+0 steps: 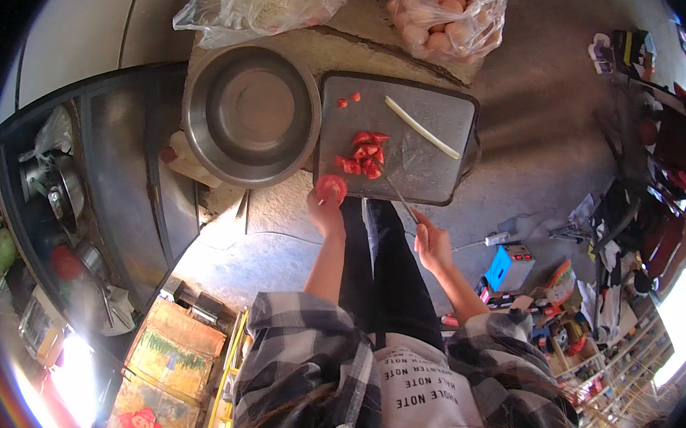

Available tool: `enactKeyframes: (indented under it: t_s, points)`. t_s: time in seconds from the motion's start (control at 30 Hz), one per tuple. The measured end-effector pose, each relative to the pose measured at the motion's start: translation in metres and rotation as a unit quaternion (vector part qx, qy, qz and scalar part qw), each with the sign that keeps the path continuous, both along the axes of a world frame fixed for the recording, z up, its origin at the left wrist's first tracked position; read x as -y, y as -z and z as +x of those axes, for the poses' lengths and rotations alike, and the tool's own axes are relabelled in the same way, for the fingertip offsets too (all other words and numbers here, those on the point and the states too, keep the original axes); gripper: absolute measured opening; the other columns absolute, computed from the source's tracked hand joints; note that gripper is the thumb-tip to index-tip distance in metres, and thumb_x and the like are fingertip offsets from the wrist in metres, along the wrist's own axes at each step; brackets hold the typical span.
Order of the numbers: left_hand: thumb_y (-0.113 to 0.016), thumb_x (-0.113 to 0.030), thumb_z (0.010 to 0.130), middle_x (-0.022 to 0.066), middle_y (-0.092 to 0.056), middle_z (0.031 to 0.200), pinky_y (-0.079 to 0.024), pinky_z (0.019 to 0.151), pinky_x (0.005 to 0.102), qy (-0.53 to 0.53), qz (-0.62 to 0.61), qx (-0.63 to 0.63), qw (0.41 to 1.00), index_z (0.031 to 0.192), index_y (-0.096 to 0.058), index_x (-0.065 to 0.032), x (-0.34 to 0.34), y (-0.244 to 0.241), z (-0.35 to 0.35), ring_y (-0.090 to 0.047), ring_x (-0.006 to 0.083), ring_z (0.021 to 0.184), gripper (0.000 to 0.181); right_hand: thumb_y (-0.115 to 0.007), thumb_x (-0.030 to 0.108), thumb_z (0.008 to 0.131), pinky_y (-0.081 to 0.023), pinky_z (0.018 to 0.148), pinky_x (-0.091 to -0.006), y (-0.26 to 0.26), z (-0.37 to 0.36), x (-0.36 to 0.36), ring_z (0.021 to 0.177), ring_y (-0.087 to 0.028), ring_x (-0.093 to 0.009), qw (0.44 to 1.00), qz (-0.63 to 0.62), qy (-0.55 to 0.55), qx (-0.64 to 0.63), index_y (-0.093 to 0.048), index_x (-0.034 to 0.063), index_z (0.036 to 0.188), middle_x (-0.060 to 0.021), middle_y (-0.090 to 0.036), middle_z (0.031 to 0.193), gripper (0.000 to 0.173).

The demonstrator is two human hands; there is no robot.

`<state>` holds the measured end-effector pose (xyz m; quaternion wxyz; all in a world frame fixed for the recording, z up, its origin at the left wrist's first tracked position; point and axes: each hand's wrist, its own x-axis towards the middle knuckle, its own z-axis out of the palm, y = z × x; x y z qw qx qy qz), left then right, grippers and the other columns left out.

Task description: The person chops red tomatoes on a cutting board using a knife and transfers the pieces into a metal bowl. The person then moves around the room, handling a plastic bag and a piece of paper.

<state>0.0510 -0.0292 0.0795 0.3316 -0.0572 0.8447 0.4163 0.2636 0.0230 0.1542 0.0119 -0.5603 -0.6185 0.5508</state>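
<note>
My left hand [326, 215] grips a red piece of tomato [332, 187] at the near left edge of a dark grey cutting board [418, 89]. In my right hand [433, 244] is a knife [400, 197]. Its thin blade reaches over the board's near edge, with the tip at a pile of chopped tomato [365, 151]. Two small tomato bits [349, 100] lie apart towards the far left of the board. A long white stalk, perhaps scallion [422, 128], rests diagonally on the right half.
A wide steel basin [252, 104] stands left of the board. Behind are a clear bag of eggs [448, 19] and a plastic bag with pale strands [263, 8]. A dark cabinet [118, 158] stands at left. A blue-sided box [508, 267] sits on the floor at right.
</note>
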Motion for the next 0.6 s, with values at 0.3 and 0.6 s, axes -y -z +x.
enactKeyframes:
  t_s: [0.3, 0.6]
  points:
    - [-0.063, -0.016, 0.083, 0.0087, -0.062, 0.101, -0.047, 0.075, 0.0271, -0.034, 0.076, 0.101, 0.991, 0.118, -0.051, -0.0006, -0.020, 0.031, 0.023, -0.058, 0.0153, 0.088, 0.041, -0.042, 0.032, 0.094, -0.046, 0.049, -0.0451, 0.006, -0.022, 0.022, 0.055, -0.059, -0.036, 0.983, 0.062, -0.133, 0.109, -0.055, 0.0083, 0.118, -0.0185, -0.058, 0.059, 0.036]
    - [-0.067, -0.015, 0.076, 0.0102, -0.063, 0.091, -0.048, 0.073, 0.0303, -0.037, -0.037, 0.053, 0.997, 0.104, -0.055, -0.0029, -0.013, 0.027, 0.017, -0.061, 0.0205, 0.082, 0.033, -0.037, 0.035, 0.094, -0.047, 0.058, -0.0512, -0.001, -0.043, 0.020, 0.066, -0.060, -0.041, 0.977, -0.008, -0.150, 0.148, -0.049, 0.0112, 0.120, -0.0207, -0.062, 0.073, 0.037]
